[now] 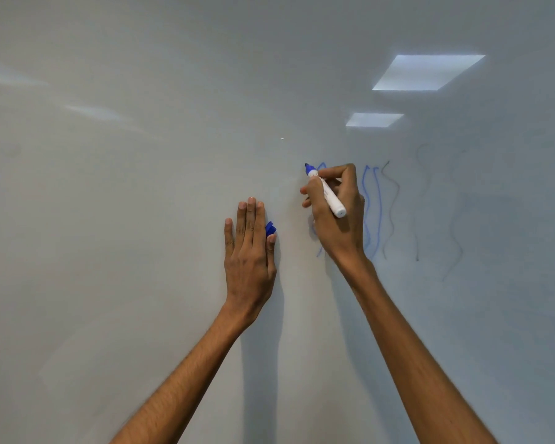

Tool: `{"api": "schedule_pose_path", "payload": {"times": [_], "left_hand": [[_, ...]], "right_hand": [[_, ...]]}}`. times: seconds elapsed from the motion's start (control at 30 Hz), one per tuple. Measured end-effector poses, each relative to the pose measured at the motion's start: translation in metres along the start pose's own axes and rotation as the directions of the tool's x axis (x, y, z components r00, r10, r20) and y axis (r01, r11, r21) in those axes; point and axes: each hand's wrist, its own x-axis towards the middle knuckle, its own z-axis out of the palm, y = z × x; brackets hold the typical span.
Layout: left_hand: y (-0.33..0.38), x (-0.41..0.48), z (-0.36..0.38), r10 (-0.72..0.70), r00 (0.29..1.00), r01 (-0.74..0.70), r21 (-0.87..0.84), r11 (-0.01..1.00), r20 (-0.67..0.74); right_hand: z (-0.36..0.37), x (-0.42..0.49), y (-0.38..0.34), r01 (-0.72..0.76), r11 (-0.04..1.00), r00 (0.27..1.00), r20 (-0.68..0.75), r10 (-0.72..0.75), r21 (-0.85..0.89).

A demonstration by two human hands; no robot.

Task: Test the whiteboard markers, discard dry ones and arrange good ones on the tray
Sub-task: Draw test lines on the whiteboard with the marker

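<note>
Right hand (337, 219): curled in a writing grip round the blue marker (330, 196); thumb and fingers close on the white barrel. Nib end points up and left, at the whiteboard (141, 187); whether the nib touches the surface cannot be told.

Blue marker: uncapped, white barrel, blue collar and tip. Held in front of the board, just left of the drawn lines.

Left hand (249, 251): laid flat on the board to the left of the right hand and apart from it, fingers straight and together. Thumb pinches the blue cap (270, 228) against the side of the forefinger; only part of the cap shows.

Test marks: blue wavy lines (378, 213) run downward beside and partly behind the right hand, clear and strong. Right of them, a thin grey wavy line (394, 206). Further right, faint pale strokes (423, 200), barely legible.

Whiteboard: fills the view; two bright ceiling-light reflections (426, 72) at upper right.

Tray and discard place: not in view.

Progress, as judged: testing is under way. Several sets of strokes suggest more than one marker tried, some weak. No fresh stroke shows at the nib, so this marker's verdict looks open. Left to do: draw the line, judge it, recap, then bin or tray. How many markers remain cannot be told.
</note>
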Motion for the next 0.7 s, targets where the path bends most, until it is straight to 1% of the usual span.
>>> {"api": "schedule_pose_path", "payload": {"times": [0.1, 0.13, 0.27, 0.37, 0.47, 0.53, 0.6, 0.7], "left_hand": [[-0.004, -0.001, -0.003, 0.026, 1.0, -0.026, 0.0, 1.0, 0.008], [-0.006, -0.001, -0.003, 0.034, 0.999, -0.034, -0.002, 0.999, 0.005], [-0.007, -0.002, -0.003, 0.04, 0.999, -0.04, -0.017, 0.999, -0.001], [-0.004, -0.002, -0.002, 0.031, 1.0, -0.031, -0.039, 0.999, -0.002], [-0.004, -0.004, -0.003, 0.037, 0.999, -0.038, -0.059, 0.998, -0.009], [-0.007, -0.006, -0.004, 0.048, 0.999, -0.049, -0.092, 0.995, -0.015], [-0.012, -0.01, -0.006, 0.053, 0.998, -0.055, -0.121, 0.991, -0.016], [-0.013, -0.026, -0.017, 0.081, 0.997, -0.081, -0.153, 0.985, -0.003]], "right_hand": [[0.004, -0.015, 0.013, 0.037, 0.998, 0.997, 0.064, -0.033, -0.057], [0.003, -0.025, 0.018, 0.029, 0.997, 0.997, 0.075, -0.023, -0.07], [-0.006, -0.054, 0.03, -0.068, 0.997, 0.998, 0.015, 0.069, -0.022], [-0.011, -0.075, 0.035, -0.084, 0.995, 0.994, 0.059, 0.087, -0.054], [-0.016, -0.092, 0.04, -0.151, 0.988, 0.987, 0.041, 0.152, -0.025], [-0.018, -0.104, 0.043, -0.19, 0.981, 0.979, 0.075, 0.192, -0.034], [-0.02, -0.115, 0.042, -0.241, 0.97, 0.965, 0.105, 0.239, 0.006], [-0.031, -0.134, 0.037, -0.308, 0.937, 0.951, 0.073, 0.3, 0.163]]}}
